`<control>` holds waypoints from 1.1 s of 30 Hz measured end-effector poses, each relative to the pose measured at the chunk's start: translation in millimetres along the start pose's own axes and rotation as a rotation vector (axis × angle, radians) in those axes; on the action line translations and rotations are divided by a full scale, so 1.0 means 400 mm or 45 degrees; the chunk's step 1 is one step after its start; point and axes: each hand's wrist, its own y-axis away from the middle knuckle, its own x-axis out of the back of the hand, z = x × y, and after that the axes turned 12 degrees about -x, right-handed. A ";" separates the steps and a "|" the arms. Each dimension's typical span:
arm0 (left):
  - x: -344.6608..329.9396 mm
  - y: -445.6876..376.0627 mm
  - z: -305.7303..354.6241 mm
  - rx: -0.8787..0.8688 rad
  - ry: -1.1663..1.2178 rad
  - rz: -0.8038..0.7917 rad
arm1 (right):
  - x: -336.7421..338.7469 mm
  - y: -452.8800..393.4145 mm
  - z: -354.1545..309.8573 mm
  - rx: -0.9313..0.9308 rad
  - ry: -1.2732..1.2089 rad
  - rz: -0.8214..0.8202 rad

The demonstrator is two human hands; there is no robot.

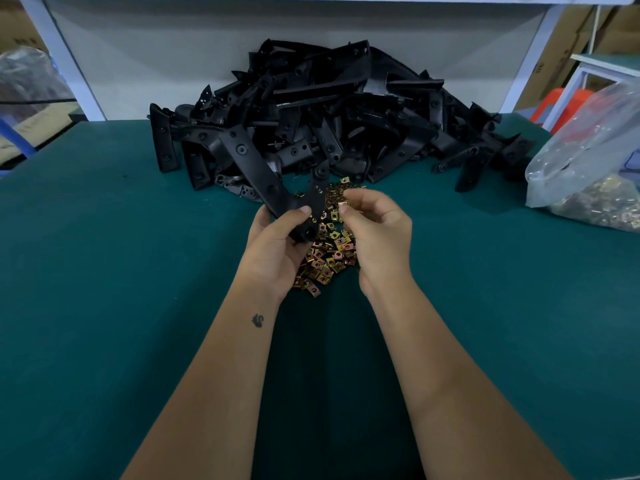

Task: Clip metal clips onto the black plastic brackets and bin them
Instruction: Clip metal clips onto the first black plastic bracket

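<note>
My left hand (277, 247) grips a black plastic bracket (266, 178), a forked piece held up over the table with its long arm pointing up and left. My right hand (375, 230) pinches one small brass-coloured metal clip (343, 205) between thumb and forefinger, just right of the bracket's shorter arm. Beneath both hands lies a loose heap of metal clips (329, 258) on the green table (121, 271). A large pile of black brackets (329, 116) rises behind, at the back of the table.
A clear plastic bag of metal clips (595, 174) slumps at the table's right edge. A white shelf frame (65, 64) and grey back panel stand behind the pile. Cardboard boxes and an orange stool (561, 102) sit beyond the table.
</note>
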 end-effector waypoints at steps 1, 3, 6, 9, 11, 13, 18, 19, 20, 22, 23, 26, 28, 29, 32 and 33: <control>0.000 0.000 0.000 0.000 0.000 -0.002 | -0.001 0.000 0.001 0.008 0.014 0.002; 0.000 0.000 0.000 -0.002 0.000 -0.010 | -0.001 -0.001 0.001 0.017 0.022 0.011; 0.002 0.000 0.000 -0.008 0.005 -0.021 | -0.005 0.000 0.001 -0.016 0.037 -0.007; 0.004 0.000 -0.001 -0.007 0.006 -0.029 | -0.005 0.003 0.002 -0.071 0.079 -0.053; 0.004 0.000 -0.001 -0.007 0.008 -0.029 | -0.005 0.005 0.003 -0.082 0.083 -0.072; 0.005 -0.001 0.000 -0.007 0.008 -0.028 | -0.004 0.005 0.003 -0.079 0.065 -0.102; 0.006 -0.002 -0.001 -0.001 0.011 -0.017 | -0.005 0.005 -0.002 -0.018 0.042 -0.147; 0.006 -0.003 0.000 0.000 0.008 -0.014 | -0.005 0.005 -0.003 -0.020 0.045 -0.140; 0.006 -0.003 -0.001 0.001 0.006 -0.009 | -0.006 0.006 -0.004 -0.026 0.045 -0.131; 0.006 -0.004 -0.001 0.005 0.010 -0.002 | -0.005 0.006 -0.004 -0.039 0.050 -0.110; 0.006 -0.004 -0.002 0.009 0.015 0.000 | -0.004 0.006 -0.002 -0.053 0.056 -0.095; 0.006 -0.004 -0.003 0.019 0.018 0.001 | -0.002 0.004 -0.002 -0.098 0.052 -0.060; 0.006 -0.004 -0.003 0.021 0.016 0.000 | -0.003 0.004 -0.004 -0.088 0.036 -0.058; 0.006 -0.004 -0.004 0.021 0.015 0.000 | -0.003 0.003 -0.005 -0.074 0.036 -0.058; 0.006 -0.004 -0.005 0.024 0.010 -0.003 | -0.004 0.004 -0.004 -0.071 0.051 -0.045; 0.006 -0.004 -0.006 0.025 0.007 -0.005 | -0.005 0.004 -0.002 -0.084 0.060 -0.032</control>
